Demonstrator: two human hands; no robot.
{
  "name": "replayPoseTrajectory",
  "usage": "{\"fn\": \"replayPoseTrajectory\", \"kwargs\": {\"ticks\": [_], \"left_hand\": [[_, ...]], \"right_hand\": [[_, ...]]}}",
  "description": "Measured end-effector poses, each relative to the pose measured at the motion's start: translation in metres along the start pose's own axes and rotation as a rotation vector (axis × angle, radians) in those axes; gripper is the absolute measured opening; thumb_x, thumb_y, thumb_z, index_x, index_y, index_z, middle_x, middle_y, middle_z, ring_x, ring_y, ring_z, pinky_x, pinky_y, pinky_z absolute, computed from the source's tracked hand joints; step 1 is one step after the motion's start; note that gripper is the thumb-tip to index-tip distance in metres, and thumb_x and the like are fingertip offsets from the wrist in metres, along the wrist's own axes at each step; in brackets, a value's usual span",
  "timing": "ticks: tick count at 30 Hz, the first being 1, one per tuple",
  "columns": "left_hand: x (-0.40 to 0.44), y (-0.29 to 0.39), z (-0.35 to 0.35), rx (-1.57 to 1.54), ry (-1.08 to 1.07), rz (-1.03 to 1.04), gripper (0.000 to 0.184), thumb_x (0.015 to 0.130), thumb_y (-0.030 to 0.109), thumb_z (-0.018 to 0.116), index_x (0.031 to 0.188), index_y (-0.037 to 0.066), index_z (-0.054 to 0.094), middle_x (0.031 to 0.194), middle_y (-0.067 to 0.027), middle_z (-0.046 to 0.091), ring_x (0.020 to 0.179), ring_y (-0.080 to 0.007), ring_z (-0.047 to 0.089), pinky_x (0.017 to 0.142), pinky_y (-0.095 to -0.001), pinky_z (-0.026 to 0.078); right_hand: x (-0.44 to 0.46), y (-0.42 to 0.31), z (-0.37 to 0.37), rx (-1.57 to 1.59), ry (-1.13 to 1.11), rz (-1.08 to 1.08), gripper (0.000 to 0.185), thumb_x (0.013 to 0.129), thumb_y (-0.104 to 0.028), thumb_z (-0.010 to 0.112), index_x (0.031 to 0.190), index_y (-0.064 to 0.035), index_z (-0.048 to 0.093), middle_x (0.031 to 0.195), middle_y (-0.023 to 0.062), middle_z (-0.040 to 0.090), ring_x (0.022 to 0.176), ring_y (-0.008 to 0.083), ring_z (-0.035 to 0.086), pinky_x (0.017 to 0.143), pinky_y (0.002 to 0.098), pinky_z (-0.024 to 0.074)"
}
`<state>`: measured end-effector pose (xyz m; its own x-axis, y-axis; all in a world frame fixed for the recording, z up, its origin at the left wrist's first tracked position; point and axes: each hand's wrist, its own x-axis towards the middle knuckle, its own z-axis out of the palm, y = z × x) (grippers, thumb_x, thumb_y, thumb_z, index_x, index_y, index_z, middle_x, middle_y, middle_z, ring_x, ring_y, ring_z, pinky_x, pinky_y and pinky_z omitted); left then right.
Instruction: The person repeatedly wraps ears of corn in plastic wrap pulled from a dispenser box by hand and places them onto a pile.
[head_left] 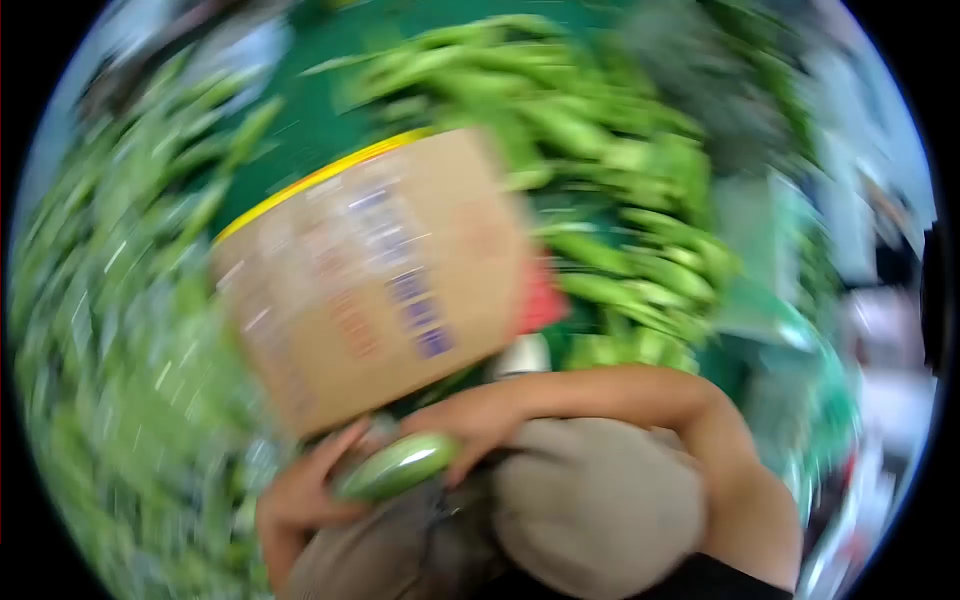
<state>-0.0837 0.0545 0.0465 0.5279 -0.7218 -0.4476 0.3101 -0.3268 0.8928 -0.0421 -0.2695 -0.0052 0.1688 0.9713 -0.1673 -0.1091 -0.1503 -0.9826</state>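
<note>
Low in the blurred head view, a shiny green vegetable (398, 466) lies between my two hands, above my lap. My left hand (315, 485) is curled round its left end, thumb and fingers on either side. From the right, my right hand (462, 425) reaches across with bent fingers touching its right end. Just beyond the hands is a brown cardboard box (400, 270) with blue and red print and a yellow edge.
Many long green vegetables (640, 160) lie on a green surface (300, 110) beyond the box. Leafy or bagged greens (130, 360) fill the left side. Green plastic bags (770, 320) are at the right. A red item (541, 298) sits beside the box.
</note>
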Motion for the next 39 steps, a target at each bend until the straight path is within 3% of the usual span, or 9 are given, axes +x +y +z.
{"fn": "replayPoseTrajectory", "kwargs": {"ticks": [3,6,9,15,18,21,24,27,39], "left_hand": [[-0.02,0.029,-0.017,0.125,0.503,0.004,0.062,0.078,0.008,0.088,0.136,0.002,0.067,0.116,-0.0074,0.079,0.113,-0.0186,0.071,0.105,-0.0356,0.053],[0.021,0.028,0.009,-0.496,1.228,0.413,0.043,0.09,0.013,0.079,0.13,0.005,0.065,0.109,-0.0117,0.073,0.1,-0.0228,0.071,0.095,-0.0384,0.057],[0.048,0.023,0.014,-1.241,1.044,0.788,0.059,0.091,0.008,0.075,0.144,0.004,0.05,0.12,-0.0143,0.066,0.107,-0.0258,0.068,0.096,-0.0412,0.057],[-0.078,0.022,-0.035,-0.574,1.77,0.352,0.049,0.088,0.01,0.078,0.13,0.001,0.054,0.109,-0.0144,0.068,0.085,-0.0279,0.072,0.071,-0.0437,0.063],[-0.215,-0.008,-0.074,0.37,2.234,-0.322,0.088,0.086,0.024,0.084,0.155,-0.006,0.038,0.143,-0.0254,0.055,0.13,-0.0384,0.055,0.114,-0.0484,0.043],[-0.225,-0.029,-0.082,1.269,2.218,-0.356,0.08,0.089,0.021,0.083,0.155,-0.001,0.044,0.159,-0.0246,0.041,0.145,-0.0397,0.039,0.125,-0.0473,0.027],[-0.086,-0.025,-0.064,0.919,1.923,-0.026,0.068,0.09,0.015,0.079,0.151,0.002,0.052,0.155,-0.0169,0.049,0.141,-0.0336,0.047,0.123,-0.0495,0.031],[0.037,-0.025,-0.033,0.714,1.181,0.118,0.061,0.088,0.01,0.075,0.146,0.004,0.056,0.152,-0.0153,0.055,0.142,-0.0351,0.049,0.123,-0.0485,0.032],[0.105,-0.021,-0.021,1.186,0.818,-0.023,0.058,0.094,0.039,0.068,0.148,0.02,0.06,0.162,-0.0081,0.047,0.152,-0.0324,0.038,0.125,-0.0588,0.022]], "right_hand": [[0.002,0.008,0.012,0.146,0.19,0.205,0.081,0.082,-0.027,0.09,0.148,-0.0039,0.048,0.134,0.0138,0.061,0.127,0.026,0.058,0.109,0.0405,0.0469],[0.032,-0.032,-0.003,0.115,0.28,0.167,0.09,0.079,-0.022,0.092,0.152,-0.0026,0.042,0.141,0.0145,0.057,0.134,0.0257,0.054,0.114,0.0393,0.0425],[0.083,-0.074,-0.01,-0.085,0.374,0.113,0.105,0.077,-0.016,0.091,0.16,-0.0016,0.028,0.153,0.0203,0.046,0.139,0.03,0.049,0.117,0.0423,0.0396],[0.067,-0.081,-0.039,-0.562,0.366,-0.075,0.087,0.085,-0.019,0.084,0.157,-0.0007,0.037,0.151,0.0237,0.049,0.141,0.0389,0.051,0.116,0.0466,0.0427],[-0.003,-0.019,-0.071,-0.178,0.846,-0.016,0.064,0.09,-0.017,0.079,0.146,-0.0013,0.052,0.146,0.0168,0.056,0.132,0.0303,0.057,0.113,0.0418,0.0448],[-0.081,0.014,-0.113,-0.687,1.459,0.104,0.039,0.095,-0.009,0.074,0.132,-0.0026,0.063,0.125,0.0105,0.065,0.113,0.024,0.064,0.101,0.0397,0.05],[-0.218,0.13,-0.142,-0.976,1.762,0.569,0.038,0.091,-0.017,0.075,0.126,-0.0037,0.066,0.122,0.0154,0.067,0.115,0.0355,0.062,0.1,0.0451,0.0501],[-0.295,0.209,-0.111,-1.091,1.042,1.348,0.061,0.083,-0.036,0.08,0.134,-0.009,0.062,0.121,0.0155,0.065,0.121,0.0366,0.058,0.104,0.0476,0.0482],[-0.269,0.159,-0.136,-0.787,0.922,1.103,0.074,0.069,-0.035,0.091,0.133,-0.0146,0.059,0.126,0.014,0.06,0.128,0.0382,0.054,0.102,0.0568,0.0468]]}}
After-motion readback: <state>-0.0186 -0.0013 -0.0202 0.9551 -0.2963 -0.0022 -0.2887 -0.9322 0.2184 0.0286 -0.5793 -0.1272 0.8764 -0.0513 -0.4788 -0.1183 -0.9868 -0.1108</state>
